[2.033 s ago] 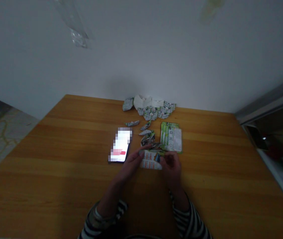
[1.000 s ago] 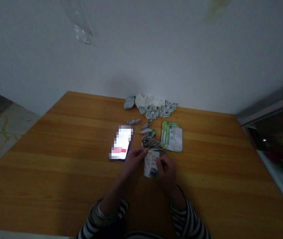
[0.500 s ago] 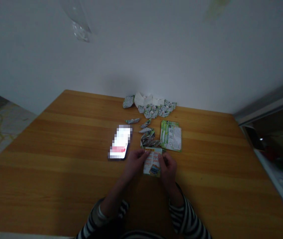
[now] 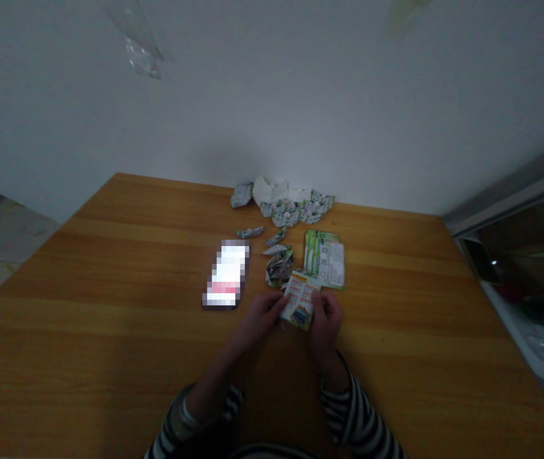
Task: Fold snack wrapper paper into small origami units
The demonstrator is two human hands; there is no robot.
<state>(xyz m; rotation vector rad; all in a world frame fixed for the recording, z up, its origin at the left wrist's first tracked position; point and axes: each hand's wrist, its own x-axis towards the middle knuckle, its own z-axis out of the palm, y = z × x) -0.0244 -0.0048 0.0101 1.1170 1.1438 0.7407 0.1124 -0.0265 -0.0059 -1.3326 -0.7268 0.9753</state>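
A printed paper card (image 4: 303,294) with a yellow heading and a small blue picture is held between my two hands, tilted a little. My left hand (image 4: 263,312) pinches its left edge. On the opposite edge, my right hand (image 4: 325,317) grips it with thumb and curled fingers. Just beyond the card lie folded paper pieces (image 4: 279,266), partly covered by it. A stack of green and white printed sheets (image 4: 331,261) rests behind my right hand. To the left of my hands is a phone (image 4: 226,275) with a lit, blurred-out screen.
Folded printed paper pieces (image 4: 288,210) and white paper (image 4: 269,190) lie against the wall (image 4: 272,89) at the back of the wooden table (image 4: 132,268). A glass-fronted unit with a dark phone (image 4: 481,260) stands at the right. Clear plastic (image 4: 142,60) hangs on the wall.
The card has turned clockwise and shifted slightly right and up. My left hand has moved from its top corner down to its left edge. The whole view has shifted slightly.
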